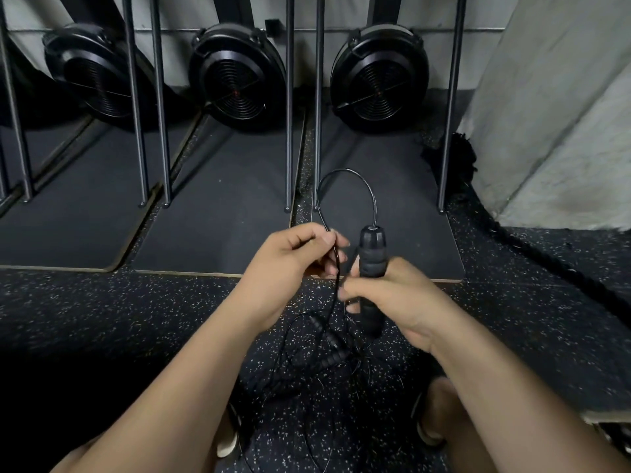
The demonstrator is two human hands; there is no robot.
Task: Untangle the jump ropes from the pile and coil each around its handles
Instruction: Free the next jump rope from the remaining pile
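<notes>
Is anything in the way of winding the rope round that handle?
Nothing sits between them: the left hand pinches the cord beside the handle gripped by the right hand. Below, the cord drops into the tangled pile, which may snag.

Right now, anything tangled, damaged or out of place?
Yes: the pile on the floor is a snarl around two loose handles. The held handle has its cord arcing up in an open loop, not coiled. No damage visible.

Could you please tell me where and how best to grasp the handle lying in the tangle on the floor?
Probably grip the handle around its ribbed middle, coming from above: it lies flat and slanted on the floor, and thin rope loops crowd its ends.
</notes>
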